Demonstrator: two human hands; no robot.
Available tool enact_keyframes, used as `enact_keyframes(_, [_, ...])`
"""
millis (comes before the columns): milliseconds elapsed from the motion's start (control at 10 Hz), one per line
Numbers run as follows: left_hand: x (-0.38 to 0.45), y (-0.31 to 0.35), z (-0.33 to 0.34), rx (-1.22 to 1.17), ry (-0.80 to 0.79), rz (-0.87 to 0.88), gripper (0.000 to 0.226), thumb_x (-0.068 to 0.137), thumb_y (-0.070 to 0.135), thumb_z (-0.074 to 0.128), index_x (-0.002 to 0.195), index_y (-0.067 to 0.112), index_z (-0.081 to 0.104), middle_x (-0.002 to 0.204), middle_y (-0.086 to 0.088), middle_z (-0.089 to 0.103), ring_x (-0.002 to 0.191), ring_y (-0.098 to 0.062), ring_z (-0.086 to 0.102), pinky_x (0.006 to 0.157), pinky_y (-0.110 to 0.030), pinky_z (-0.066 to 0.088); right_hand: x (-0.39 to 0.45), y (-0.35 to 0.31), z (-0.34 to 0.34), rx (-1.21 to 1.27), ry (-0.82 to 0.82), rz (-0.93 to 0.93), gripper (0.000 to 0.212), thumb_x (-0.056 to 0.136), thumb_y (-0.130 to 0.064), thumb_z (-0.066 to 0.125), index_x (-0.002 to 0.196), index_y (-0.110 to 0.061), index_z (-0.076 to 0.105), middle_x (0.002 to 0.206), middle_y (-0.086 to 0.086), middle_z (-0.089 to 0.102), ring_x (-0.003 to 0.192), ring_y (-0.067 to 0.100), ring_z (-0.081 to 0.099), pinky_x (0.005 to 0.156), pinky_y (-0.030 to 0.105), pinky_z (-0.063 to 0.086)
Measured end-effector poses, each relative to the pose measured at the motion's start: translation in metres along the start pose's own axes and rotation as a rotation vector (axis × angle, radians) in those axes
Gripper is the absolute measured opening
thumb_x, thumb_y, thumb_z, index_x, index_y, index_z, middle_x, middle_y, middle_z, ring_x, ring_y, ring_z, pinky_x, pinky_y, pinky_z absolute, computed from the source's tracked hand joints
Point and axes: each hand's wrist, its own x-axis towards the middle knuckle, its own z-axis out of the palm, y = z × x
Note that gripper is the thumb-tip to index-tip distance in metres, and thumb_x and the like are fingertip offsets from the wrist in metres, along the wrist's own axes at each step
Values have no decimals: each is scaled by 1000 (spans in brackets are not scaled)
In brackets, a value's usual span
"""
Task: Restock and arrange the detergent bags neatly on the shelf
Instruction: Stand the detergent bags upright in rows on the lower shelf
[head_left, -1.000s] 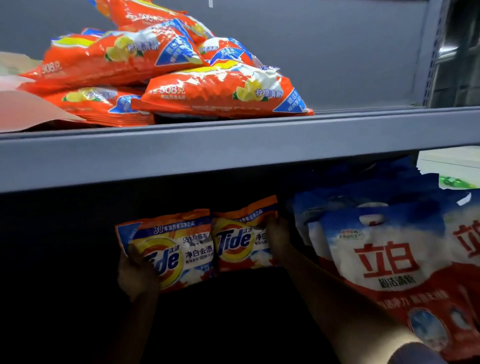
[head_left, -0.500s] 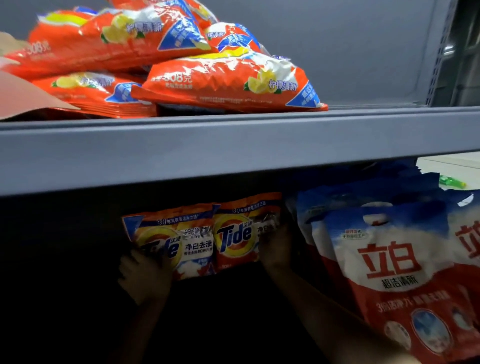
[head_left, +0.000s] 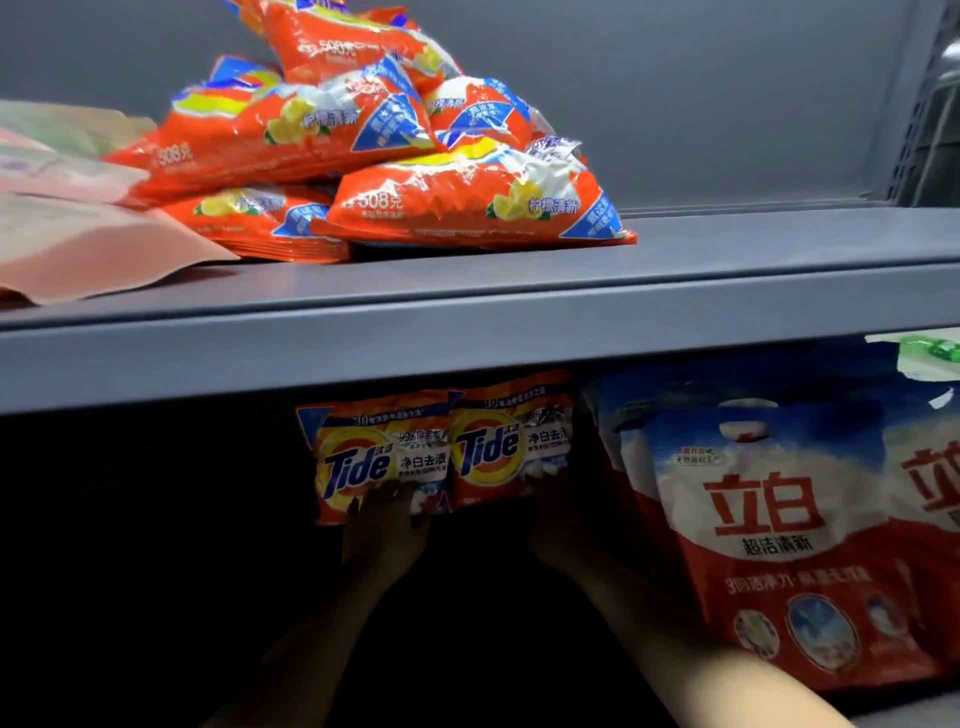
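Note:
Two orange Tide detergent bags stand upright side by side in the dark lower shelf bay. My left hand (head_left: 382, 530) touches the bottom of the left Tide bag (head_left: 376, 457), fingers up against its front. My right hand (head_left: 563, 514) is at the lower right corner of the right Tide bag (head_left: 506, 447). Both hands are in deep shadow, so the finger positions are hard to read.
Large red, white and blue detergent bags (head_left: 779, 530) stand right of the Tide bags. On the grey upper shelf (head_left: 467, 306) lies a loose pile of orange detergent bags (head_left: 467, 202), with pink bags (head_left: 78, 244) at the left.
The two Tide bags have been pushed up and back, and now stand straighter and closer together. My left hand moved right, under the left bag. The view tilted upward.

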Motion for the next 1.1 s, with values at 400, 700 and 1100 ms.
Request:
enact_keyframes(400, [-97, 99, -79, 148, 75, -124, 37, 96, 44, 36, 127, 30, 50, 129, 3, 57, 118, -18, 53, 97, -30, 37, -91, -31, -83, -115, 22, -277, 56, 95, -39, 47, 147, -30, 29, 155, -2, 27, 143, 20, 22, 115, 34, 21])
enact_keyframes(700, [-160, 178, -130, 172, 159, -129, 34, 91, 49, 42, 108, 23, 57, 109, -1, 60, 107, -20, 57, 90, -27, 43, -151, -57, -152, -211, -43, -243, 48, 92, -38, 50, 139, -31, 43, 141, 2, 46, 127, 25, 46, 106, 35, 40])
enact_keyframes(1100, [-197, 225, -244, -51, 792, 562, 17, 81, 26, 54, 70, 18, 63, 69, 9, 60, 66, -15, 57, 59, -32, 48, -238, -129, -256, 85, 100, -663, 29, 78, -61, 49, 87, -39, 66, 79, -26, 67, 77, -3, 63, 67, 17, 49])
